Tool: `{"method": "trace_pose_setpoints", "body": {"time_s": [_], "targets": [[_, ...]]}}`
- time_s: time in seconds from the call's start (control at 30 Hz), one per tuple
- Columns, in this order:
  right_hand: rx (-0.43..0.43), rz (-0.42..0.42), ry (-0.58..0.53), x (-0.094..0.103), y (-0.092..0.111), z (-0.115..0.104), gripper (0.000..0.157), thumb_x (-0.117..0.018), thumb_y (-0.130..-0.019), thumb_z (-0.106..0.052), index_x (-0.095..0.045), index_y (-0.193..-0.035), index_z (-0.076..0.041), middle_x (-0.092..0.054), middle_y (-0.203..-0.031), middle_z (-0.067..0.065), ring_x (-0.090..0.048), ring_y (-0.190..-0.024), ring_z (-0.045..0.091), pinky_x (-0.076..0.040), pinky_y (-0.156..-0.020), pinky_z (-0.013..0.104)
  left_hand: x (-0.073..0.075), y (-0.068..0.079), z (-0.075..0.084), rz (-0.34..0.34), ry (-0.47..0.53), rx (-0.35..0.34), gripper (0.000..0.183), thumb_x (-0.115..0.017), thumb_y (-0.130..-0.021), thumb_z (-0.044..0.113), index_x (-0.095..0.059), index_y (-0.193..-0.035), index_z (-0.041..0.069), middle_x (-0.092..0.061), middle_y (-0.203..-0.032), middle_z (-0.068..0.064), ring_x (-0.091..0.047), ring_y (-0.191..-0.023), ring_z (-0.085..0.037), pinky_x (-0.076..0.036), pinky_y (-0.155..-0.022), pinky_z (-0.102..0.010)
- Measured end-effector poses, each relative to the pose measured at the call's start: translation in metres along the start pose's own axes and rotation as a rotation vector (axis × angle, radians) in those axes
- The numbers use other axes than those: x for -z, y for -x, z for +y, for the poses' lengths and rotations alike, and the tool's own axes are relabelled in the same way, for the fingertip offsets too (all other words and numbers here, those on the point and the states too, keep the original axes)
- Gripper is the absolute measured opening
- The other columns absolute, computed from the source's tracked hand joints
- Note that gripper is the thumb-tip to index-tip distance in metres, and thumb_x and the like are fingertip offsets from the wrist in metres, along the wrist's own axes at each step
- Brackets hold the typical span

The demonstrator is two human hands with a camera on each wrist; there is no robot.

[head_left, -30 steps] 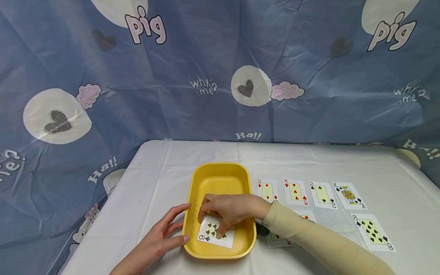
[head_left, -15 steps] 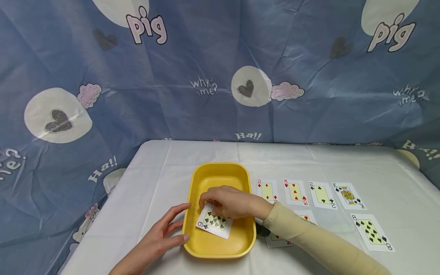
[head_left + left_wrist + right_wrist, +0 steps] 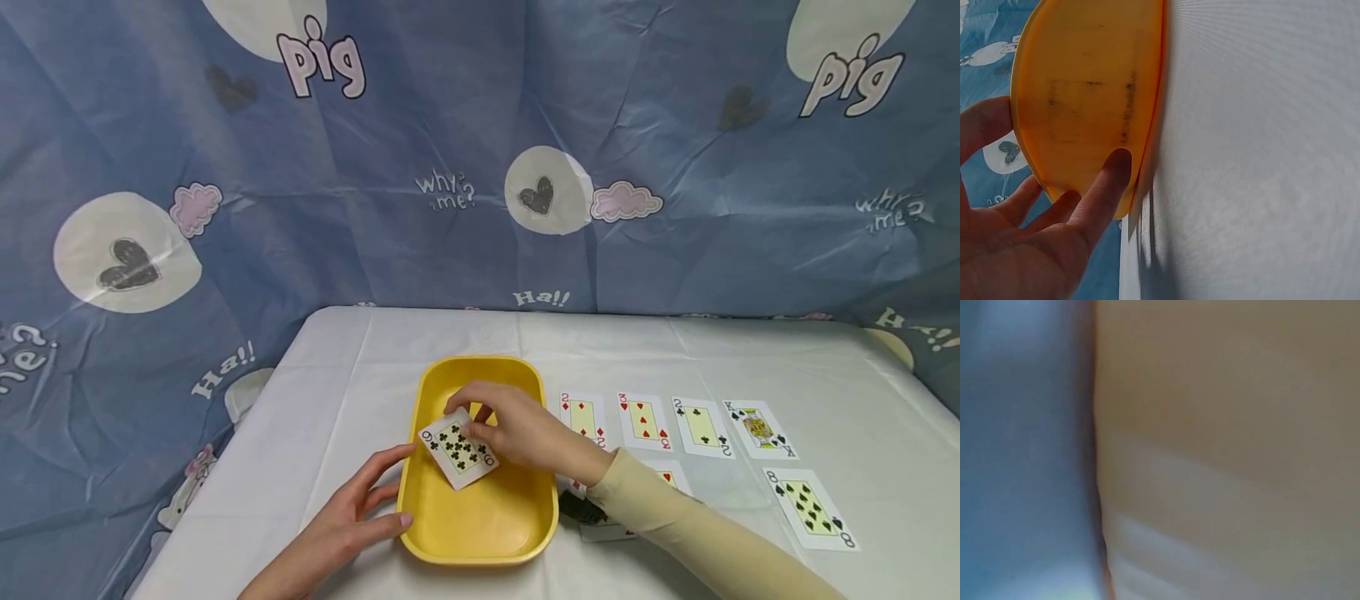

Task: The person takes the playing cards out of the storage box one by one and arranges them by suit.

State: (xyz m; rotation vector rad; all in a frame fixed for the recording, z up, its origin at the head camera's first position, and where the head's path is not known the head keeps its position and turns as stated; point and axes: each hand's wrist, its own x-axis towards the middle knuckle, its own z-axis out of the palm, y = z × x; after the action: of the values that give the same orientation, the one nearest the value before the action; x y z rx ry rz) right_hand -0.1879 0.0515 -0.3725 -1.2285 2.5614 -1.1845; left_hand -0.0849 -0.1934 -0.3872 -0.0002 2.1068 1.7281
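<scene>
In the head view, my right hand (image 3: 504,423) pinches a nine of clubs playing card (image 3: 459,454) between thumb and fingers, tilted over the yellow tray (image 3: 480,543). The tray's floor shows bare yellow around the card. My left hand (image 3: 352,508) touches the tray's left side with fingers spread and fairly straight. Seen from the left wrist, the thumb and fingertips of that left hand (image 3: 1041,231) lie against the scuffed outer wall of the tray (image 3: 1085,94). A blurred beige sleeve (image 3: 1222,425) fills most of the right wrist view, which hides the right hand.
Face-up cards lie right of the tray: a two of diamonds (image 3: 582,417), a three of hearts (image 3: 643,421), a two of clubs (image 3: 702,427), a king of spades (image 3: 761,429) and an eight of spades (image 3: 811,508). The right forearm partly covers others. A patterned blue cloth (image 3: 450,258) hangs behind.
My right hand has slid and lifted the nine of clubs from the tray's near end toward its middle, turning it. The left hand keeps its place on the tray.
</scene>
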Motion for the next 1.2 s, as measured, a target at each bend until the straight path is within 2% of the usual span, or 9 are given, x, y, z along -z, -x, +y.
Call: {"method": "trace_pose_setpoints", "body": {"time_s": [0.17,0.27,0.43,0.57,0.7,0.83,1.0,1.2], "targets": [[-0.088,0.066,-0.168,0.005,0.005,0.002,0.030,-0.073,-0.089,-0.008,-0.066,-0.116,-0.020,-0.065,-0.109,-0.010,-0.064,-0.082,0.009,-0.055,-0.069,0.028,0.001,0.001,0.000,-0.010,-0.003,-0.018,0.070,-0.075,-0.088,0.021,-0.040,-0.148,0.027,-0.022,-0.159,-0.008,-0.049,-0.129,-0.028,-0.037,-0.103,-0.056],[-0.125,0.101,-0.298,0.009,0.009,0.004,0.030,-0.071,-0.090,-0.005,-0.066,-0.118,-0.016,-0.063,-0.113,-0.003,-0.066,-0.081,0.015,-0.057,-0.065,0.034,0.000,0.002,0.000,-0.005,-0.006,-0.018,0.070,-0.075,-0.087,0.021,-0.041,-0.147,0.027,-0.022,-0.159,-0.007,-0.049,-0.128,-0.027,-0.037,-0.103,-0.056],[-0.166,0.129,-0.531,0.019,0.019,0.009,0.034,-0.065,-0.091,0.005,-0.061,-0.123,-0.006,-0.060,-0.114,0.013,-0.066,-0.082,0.026,-0.057,-0.066,0.045,-0.001,0.000,0.001,0.017,-0.008,0.012,0.070,-0.076,-0.086,0.021,-0.042,-0.147,0.028,-0.024,-0.159,-0.008,-0.051,-0.127,-0.026,-0.034,-0.103,-0.061],[-0.205,0.162,-0.635,0.027,0.028,0.009,0.036,-0.063,-0.091,0.006,-0.059,-0.125,-0.003,-0.060,-0.110,0.018,-0.066,-0.086,0.028,-0.057,-0.068,0.046,-0.001,0.000,0.001,0.026,-0.010,0.027,0.070,-0.076,-0.086,0.021,-0.042,-0.146,0.029,-0.025,-0.158,-0.008,-0.052,-0.126,-0.026,-0.032,-0.103,-0.064],[-0.226,0.214,-0.641,0.038,0.038,0.009,0.036,-0.064,-0.090,0.005,-0.061,-0.124,-0.007,-0.056,-0.112,0.017,-0.067,-0.088,0.028,-0.057,-0.068,0.046,0.000,-0.001,0.001,0.027,-0.015,0.054,0.069,-0.076,-0.086,0.025,-0.042,-0.146,0.031,-0.026,-0.158,-0.008,-0.052,-0.125,-0.025,-0.034,-0.102,-0.064],[-0.220,0.264,-0.616,0.052,0.051,0.011,0.036,-0.065,-0.091,0.004,-0.062,-0.124,-0.010,-0.055,-0.115,0.016,-0.066,-0.087,0.029,-0.057,-0.066,0.049,0.001,-0.003,0.002,-0.001,-0.003,0.065,0.068,-0.073,-0.089,0.028,-0.039,-0.148,0.030,-0.026,-0.158,-0.009,-0.051,-0.127,-0.026,-0.040,-0.101,-0.057],[-0.224,0.309,-0.548,0.069,0.072,0.015,0.035,-0.066,-0.091,0.002,-0.060,-0.125,-0.005,-0.053,-0.116,0.017,-0.067,-0.081,0.028,-0.056,-0.061,0.052,0.001,-0.003,0.003,-0.018,0.006,0.075,0.068,-0.072,-0.090,0.028,-0.037,-0.149,0.028,-0.023,-0.159,-0.010,-0.050,-0.127,-0.028,-0.042,-0.100,-0.055],[-0.239,0.326,-0.473,0.086,0.099,0.025,0.035,-0.065,-0.092,0.002,-0.058,-0.126,-0.003,-0.051,-0.115,0.019,-0.066,-0.079,0.027,-0.056,-0.061,0.048,0.001,-0.001,0.003,-0.028,0.014,0.069,0.069,-0.072,-0.091,0.027,-0.036,-0.150,0.027,-0.021,-0.160,-0.010,-0.049,-0.129,-0.029,-0.042,-0.100,-0.055]]}}
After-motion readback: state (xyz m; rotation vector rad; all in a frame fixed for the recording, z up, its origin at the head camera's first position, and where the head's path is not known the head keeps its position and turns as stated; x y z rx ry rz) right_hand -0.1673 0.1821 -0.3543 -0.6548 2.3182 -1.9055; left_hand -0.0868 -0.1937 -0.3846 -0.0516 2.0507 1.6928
